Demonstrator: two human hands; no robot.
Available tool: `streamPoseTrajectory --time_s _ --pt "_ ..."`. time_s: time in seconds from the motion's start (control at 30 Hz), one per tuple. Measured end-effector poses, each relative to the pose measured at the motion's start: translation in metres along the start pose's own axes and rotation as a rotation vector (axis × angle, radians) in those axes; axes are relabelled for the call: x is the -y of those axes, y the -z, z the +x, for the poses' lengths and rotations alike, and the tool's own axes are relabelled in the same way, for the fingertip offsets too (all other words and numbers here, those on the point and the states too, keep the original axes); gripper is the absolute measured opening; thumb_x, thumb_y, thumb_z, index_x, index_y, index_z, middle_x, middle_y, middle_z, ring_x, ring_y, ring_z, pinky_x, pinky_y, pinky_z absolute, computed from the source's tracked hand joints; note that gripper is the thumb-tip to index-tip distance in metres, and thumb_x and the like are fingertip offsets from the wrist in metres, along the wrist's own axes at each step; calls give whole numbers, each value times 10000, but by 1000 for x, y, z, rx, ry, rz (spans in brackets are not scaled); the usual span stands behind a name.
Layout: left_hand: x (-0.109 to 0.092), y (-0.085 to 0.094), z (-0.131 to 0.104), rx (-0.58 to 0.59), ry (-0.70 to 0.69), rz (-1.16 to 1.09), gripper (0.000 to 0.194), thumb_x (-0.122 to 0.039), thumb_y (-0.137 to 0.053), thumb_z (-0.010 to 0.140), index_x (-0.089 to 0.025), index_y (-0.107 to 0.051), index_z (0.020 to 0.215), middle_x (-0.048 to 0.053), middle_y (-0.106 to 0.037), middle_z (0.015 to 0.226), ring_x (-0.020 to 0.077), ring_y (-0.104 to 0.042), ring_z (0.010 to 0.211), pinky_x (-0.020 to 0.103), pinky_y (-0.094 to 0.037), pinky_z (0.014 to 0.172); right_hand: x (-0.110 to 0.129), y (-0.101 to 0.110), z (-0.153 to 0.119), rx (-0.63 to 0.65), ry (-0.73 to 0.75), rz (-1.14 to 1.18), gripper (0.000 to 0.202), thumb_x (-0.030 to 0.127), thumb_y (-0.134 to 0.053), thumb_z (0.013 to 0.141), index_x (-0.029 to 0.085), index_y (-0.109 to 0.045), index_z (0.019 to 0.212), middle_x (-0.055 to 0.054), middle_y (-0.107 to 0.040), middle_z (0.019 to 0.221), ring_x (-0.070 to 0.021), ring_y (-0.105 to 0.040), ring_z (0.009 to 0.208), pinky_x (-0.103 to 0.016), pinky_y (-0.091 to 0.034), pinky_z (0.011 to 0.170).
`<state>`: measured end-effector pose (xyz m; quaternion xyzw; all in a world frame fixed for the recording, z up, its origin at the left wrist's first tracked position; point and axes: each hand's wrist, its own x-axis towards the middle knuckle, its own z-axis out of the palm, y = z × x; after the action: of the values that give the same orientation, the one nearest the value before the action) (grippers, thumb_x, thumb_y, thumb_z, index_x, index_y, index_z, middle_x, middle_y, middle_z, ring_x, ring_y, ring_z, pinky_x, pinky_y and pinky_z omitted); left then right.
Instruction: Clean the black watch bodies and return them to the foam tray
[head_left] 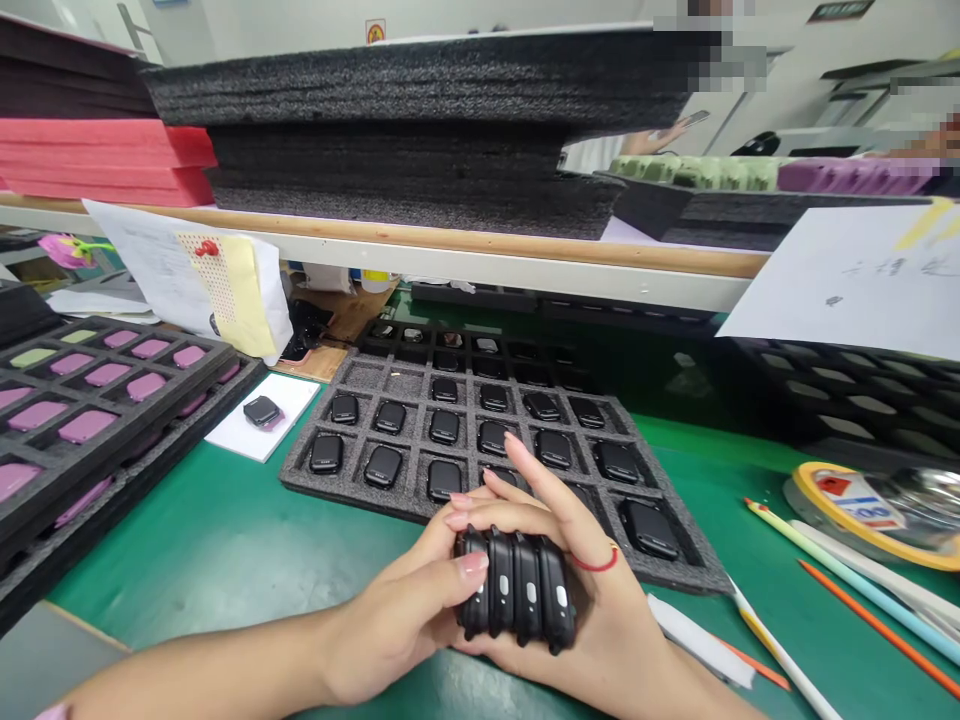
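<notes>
Fingers [551, 490] of both hands are clamped around four black watches [517, 590], held over the green table [247, 560]. By the left hand [397, 620], the leftmost watch is pressed with the thumb; by the right hand [600, 600], the row is cupped from the right, one finger stretched upward. Each watch is stood on edge, its long axis running roughly away from the viewer, its button side turned up to the camera; the row itself is laid left to right. Smooth, rounded casings are shown, with pale oblong buttons. Just beyond the knuckles, more watches are seated in the square cells of a grainy foam tray [701, 550]. Between its front edge and the left forearm, bare tabletop is seen; beside the right forearm, room is narrowed by pens [877, 600].
</notes>
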<state>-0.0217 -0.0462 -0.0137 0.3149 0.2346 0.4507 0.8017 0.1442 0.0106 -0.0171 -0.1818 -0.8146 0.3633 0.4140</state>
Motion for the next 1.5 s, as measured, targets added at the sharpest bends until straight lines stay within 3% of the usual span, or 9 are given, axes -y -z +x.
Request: streamPoseTrajectory --time_s 0.13,0.3,0.53,0.8,1.0,1.1,1.23,1.37,1.5 --pt "-3 2 -2 36 -75 244 536 -354 -631 936 -295 -400 1416 65 -448 1447 248 -394 1376 386 -370 1069 0 -1 0 -3 -32 3 1130 180 -860 691 342 -175 1575 -49 -700 1214 -280 -675 1175 -478 -416 1163" --pt "-7 1 -4 30 -124 427 523 -257 -548 948 -264 -361 1437 91 -409 1477 286 -316 1430 479 -289 1147 1 0 -1 11 4 7 1150 109 -827 686 314 -138 1584 -17 -727 1147 -255 -663 1187 -443 -422 1165" --pt "-7 -2 -4 38 -160 475 444 -249 -481 978 -237 -341 1400 113 -307 1562 262 -181 1510 483 -174 1225 -2 1 0 12 80 1 1126 65 -797 697 240 -141 1596 -32 -729 1139 -246 -660 1174 -418 -481 1120" --pt "-2 -2 -2 -3 -223 497 445 -244 -530 973 -260 -345 1377 100 -371 1546 241 -292 1481 445 -264 1216 2 -1 2 5 112 -32 1038 43 -718 725 225 -175 1591 -14 -728 1151 -209 -636 1200 -366 -470 1130" --pt "4 -4 -2 -78 -301 593 455 -200 -570 932 -254 -380 1342 95 -443 1482 233 -374 1423 430 -299 1199 3 -5 2 6 167 -80 1018 98 -724 777 240 -139 1599 -30 -728 1170 -222 -672 1141 -429 -472 1128" --pt "6 -3 -2 -107 -293 592 504 -221 -625 900 -241 -391 1346 108 -471 1450 255 -417 1391 439 -343 1169 4 -5 2 14 185 -126 1005 110 -708 796 232 -121 1602 -48 -725 1177 -230 -669 1156 -442 -492 1107" --pt "7 -4 -1 -152 -290 598 478 -194 -608 901 -243 -419 1337 100 -487 1446 242 -401 1408 436 -300 1196 3 -6 3 16 208 -178 977 84 -680 809 213 -125 1602 -71 -721 1201 -228 -663 1174 -435 -493 1106" --pt "10 -5 2 -190 -267 469 559 -234 -769 786 -214 -452 1246 123 -592 1307 277 -550 1277 454 -420 1105 -1 -8 1 37 242 -224 925 127 -657 860 183 -109 1603 -87 -730 1197 -235 -666 1170 -446 -485 1110" --pt "12 -4 4 -264 -225 429 534 -261 -796 760 -196 -487 1190 128 -642 1215 291 -605 1202 464 -472 1042 -4 -12 0 45 215 -203 970 146 -698 842 194 -99 1603 -79 -725 1217 -226 -658 1179 -425 -475 1116"
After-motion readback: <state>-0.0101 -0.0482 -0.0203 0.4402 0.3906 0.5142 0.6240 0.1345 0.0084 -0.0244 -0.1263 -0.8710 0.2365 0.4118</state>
